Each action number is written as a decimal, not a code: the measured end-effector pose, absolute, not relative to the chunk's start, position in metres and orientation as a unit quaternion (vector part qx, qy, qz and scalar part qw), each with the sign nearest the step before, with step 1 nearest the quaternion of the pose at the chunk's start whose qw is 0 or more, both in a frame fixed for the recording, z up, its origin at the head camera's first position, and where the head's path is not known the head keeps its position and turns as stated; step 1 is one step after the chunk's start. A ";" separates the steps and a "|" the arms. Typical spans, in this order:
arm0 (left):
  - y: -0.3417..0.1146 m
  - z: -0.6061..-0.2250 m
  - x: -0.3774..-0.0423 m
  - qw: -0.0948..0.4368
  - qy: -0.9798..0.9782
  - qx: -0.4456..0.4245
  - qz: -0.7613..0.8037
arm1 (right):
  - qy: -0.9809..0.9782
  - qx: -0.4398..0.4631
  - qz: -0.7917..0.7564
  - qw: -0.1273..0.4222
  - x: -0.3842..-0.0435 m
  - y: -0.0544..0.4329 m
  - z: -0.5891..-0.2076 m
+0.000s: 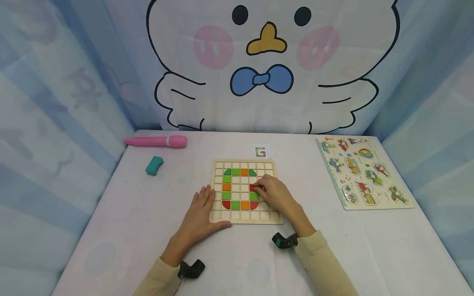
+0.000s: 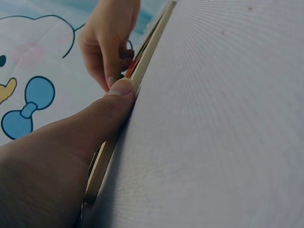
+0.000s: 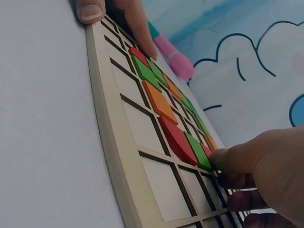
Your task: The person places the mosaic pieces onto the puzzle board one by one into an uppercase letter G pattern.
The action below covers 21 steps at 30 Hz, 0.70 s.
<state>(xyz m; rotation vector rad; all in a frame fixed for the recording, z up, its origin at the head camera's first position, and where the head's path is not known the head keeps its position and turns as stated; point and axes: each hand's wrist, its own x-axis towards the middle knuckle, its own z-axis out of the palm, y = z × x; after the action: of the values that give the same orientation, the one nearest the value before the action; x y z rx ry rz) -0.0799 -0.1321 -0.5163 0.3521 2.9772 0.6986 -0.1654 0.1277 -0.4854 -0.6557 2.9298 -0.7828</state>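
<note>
A wooden grid board (image 1: 259,222) lies on the table, with green, orange and red tiles forming a ring in its cells. The ring's corner pieces are rounded, green at the top and red at the bottom. My right hand (image 1: 277,194) pinches a red tile (image 1: 252,188) between thumb and fingertips, at the ring's right side above a green tile (image 1: 254,196). My left hand (image 1: 198,216) rests at the board's left edge with fingers extended. Its thumb (image 2: 121,90) lies along the near edge in the left wrist view.
Behind the board lies a small pattern card (image 1: 262,151) with a coloured ring-like figure. At the back left are a pink pen-shaped object (image 1: 155,141) and a teal block (image 1: 154,165). A picture puzzle board (image 1: 364,176) lies at the right. Printed curtains surround the table.
</note>
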 end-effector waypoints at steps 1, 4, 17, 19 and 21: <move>-0.132 -0.516 -0.080 0.032 0.967 0.114 0.227 | 0.945 -0.210 -0.251 0.020 -0.165 0.128 -0.485; -0.132 -0.515 -0.080 0.031 0.966 0.115 0.228 | 0.947 -0.205 -0.248 0.018 -0.163 0.129 -0.483; -0.132 -0.514 -0.079 0.020 0.966 0.115 0.231 | 0.948 -0.195 -0.250 0.010 -0.156 0.137 -0.473; -0.132 -0.514 -0.079 0.023 0.966 0.115 0.230 | 0.949 -0.193 -0.249 0.013 -0.155 0.138 -0.473; -0.132 -0.515 -0.080 0.026 0.967 0.115 0.226 | 0.949 -0.192 -0.248 0.015 -0.155 0.138 -0.474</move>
<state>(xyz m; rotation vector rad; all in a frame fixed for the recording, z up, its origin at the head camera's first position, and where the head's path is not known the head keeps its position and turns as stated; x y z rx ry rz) -0.0799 -0.1315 -0.5148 0.3548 2.9895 0.6975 -0.1549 0.1380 -0.4739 -0.5974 2.9549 -0.7725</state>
